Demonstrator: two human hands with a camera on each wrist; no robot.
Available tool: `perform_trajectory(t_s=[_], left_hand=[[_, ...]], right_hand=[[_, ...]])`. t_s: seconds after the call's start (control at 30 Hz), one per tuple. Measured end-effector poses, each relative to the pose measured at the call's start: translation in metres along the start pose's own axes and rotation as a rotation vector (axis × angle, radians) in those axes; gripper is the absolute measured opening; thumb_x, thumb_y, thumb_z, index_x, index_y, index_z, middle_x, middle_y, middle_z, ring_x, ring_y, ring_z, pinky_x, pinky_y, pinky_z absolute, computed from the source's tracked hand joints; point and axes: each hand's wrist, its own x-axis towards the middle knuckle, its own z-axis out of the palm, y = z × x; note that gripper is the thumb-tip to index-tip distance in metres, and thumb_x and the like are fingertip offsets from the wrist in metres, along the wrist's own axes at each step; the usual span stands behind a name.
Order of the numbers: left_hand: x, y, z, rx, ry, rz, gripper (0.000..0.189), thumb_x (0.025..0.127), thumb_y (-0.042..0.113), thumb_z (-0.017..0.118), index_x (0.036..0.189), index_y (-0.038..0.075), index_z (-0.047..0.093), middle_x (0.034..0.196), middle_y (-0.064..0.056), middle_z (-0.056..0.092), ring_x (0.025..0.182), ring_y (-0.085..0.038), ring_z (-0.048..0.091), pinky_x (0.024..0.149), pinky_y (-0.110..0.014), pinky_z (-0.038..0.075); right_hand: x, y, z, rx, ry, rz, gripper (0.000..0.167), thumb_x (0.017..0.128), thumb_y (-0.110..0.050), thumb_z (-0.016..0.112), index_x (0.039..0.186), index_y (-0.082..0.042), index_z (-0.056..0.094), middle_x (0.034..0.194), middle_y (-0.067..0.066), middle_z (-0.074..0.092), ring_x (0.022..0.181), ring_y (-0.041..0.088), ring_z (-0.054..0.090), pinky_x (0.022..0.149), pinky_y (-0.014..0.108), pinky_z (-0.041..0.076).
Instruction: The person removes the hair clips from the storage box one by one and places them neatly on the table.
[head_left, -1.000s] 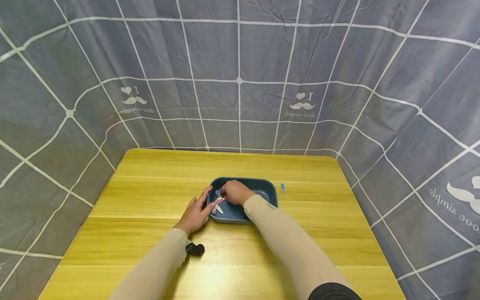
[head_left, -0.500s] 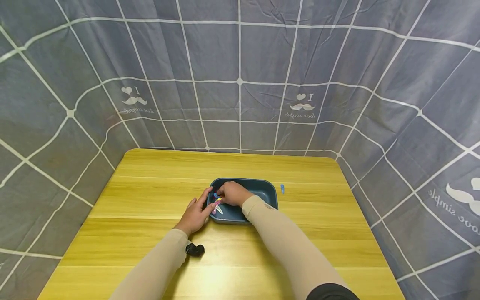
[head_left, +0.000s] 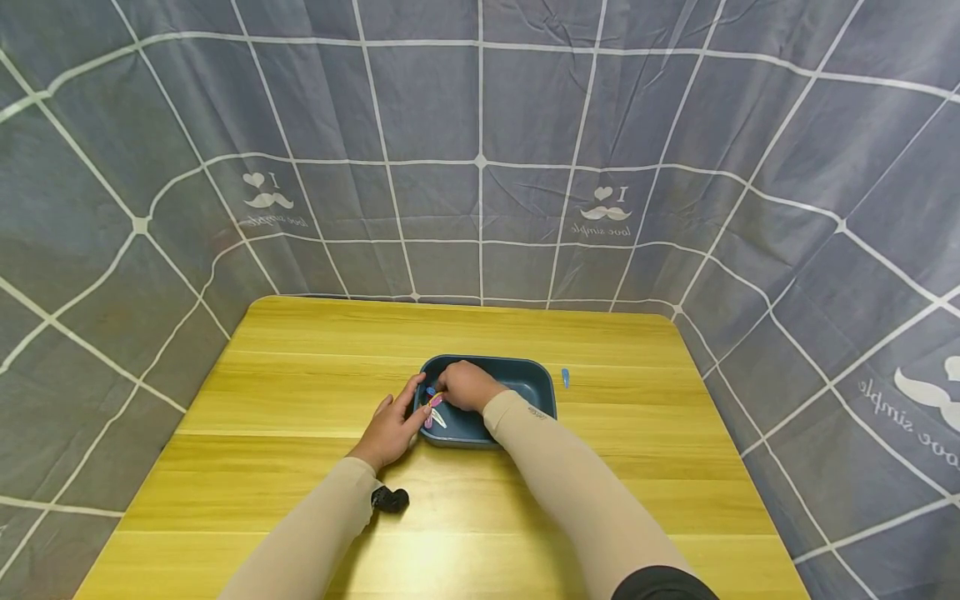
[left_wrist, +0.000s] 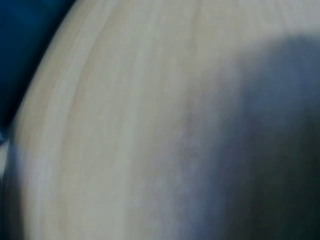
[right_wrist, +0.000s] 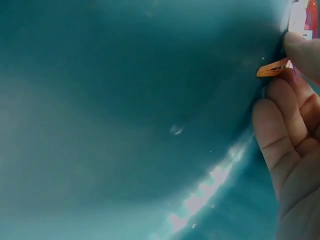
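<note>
A dark teal plastic basin (head_left: 517, 360) stands on the table, with several snap hair clips at its left end. My left hand (head_left: 388, 425) rests against the basin's left side, fingers extended along the rim and thumb reaching over it beside the clips. My right hand (head_left: 467, 386) is inside, its fingertips pinching among the clips; a pink hair clip (head_left: 437, 400) shows at them. In the right wrist view an orange hair clip (right_wrist: 270, 69) pokes out between thumb and fingers. A white hair clip (head_left: 439, 418) and a blue one (head_left: 431, 391) lie close by.
Right of the basin, a light blue hair clip (head_left: 566, 377) lies on the yellow wood-grain table (head_left: 622, 467). A grey curtain (head_left: 525, 200) with white lines surrounds the table. A black strap piece (head_left: 390, 500) sits at the left wrist. The left wrist view is mostly blurred.
The right hand has shifted slightly left among the clips. Less of the blue clip shows, and the pink and yellow clips at the fingertips have changed position. The left hand has stayed put.
</note>
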Motion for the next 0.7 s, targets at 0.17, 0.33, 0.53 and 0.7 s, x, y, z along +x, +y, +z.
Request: perform_trajectory(t_s=[0.17, 0.33, 0.53, 0.7], left_hand=[[0.0005, 0.0003, 0.0004, 0.008, 0.005, 0.000, 0.063, 0.111, 0.045, 0.050, 0.168, 0.034, 0.025, 0.163, -0.015, 0.048, 0.149, -0.049, 0.043, 0.133, -0.062, 0.011], [0.0014, 0.0009, 0.0002, -0.001, 0.000, 0.005, 0.062, 0.110, 0.046, 0.049, 0.167, 0.035, 0.027, 0.159, -0.016, 0.052, 0.145, -0.046, 0.051, 0.134, -0.059, 0.009], [0.0018, 0.0001, 0.0008, 0.006, 0.002, 0.012, 0.063, 0.110, 0.048, 0.048, 0.168, 0.035, 0.026, 0.159, -0.016, 0.053, 0.145, -0.045, 0.052, 0.134, -0.059, 0.009], [0.0006, 0.0009, 0.0019, 0.006, 0.014, 0.019, 0.063, 0.111, 0.045, 0.049, 0.168, 0.033, 0.026, 0.159, -0.017, 0.052, 0.142, -0.047, 0.054, 0.133, -0.060, 0.009]], right_hand=[[-0.0023, 0.0005, -0.0023, -0.024, -0.010, -0.032, 0.020, 0.100, -0.015, 0.073, 0.117, -0.014, 0.082, 0.112, 0.000, 0.080, 0.106, 0.015, 0.072, 0.100, 0.029, 0.058], [-0.0022, -0.0001, -0.0031, -0.031, -0.018, -0.038, 0.019, 0.101, -0.013, 0.071, 0.116, -0.015, 0.082, 0.110, 0.000, 0.080, 0.100, 0.013, 0.072, 0.098, 0.028, 0.059], [-0.0012, -0.0003, -0.0016, -0.028, -0.008, -0.033, 0.017, 0.102, -0.011, 0.070, 0.111, -0.015, 0.084, 0.109, -0.002, 0.081, 0.102, 0.013, 0.075, 0.098, 0.027, 0.060], [0.0001, 0.0012, 0.0010, -0.049, -0.010, -0.024, 0.017, 0.102, -0.013, 0.069, 0.110, -0.016, 0.084, 0.109, -0.003, 0.081, 0.104, 0.012, 0.075, 0.098, 0.025, 0.059]])
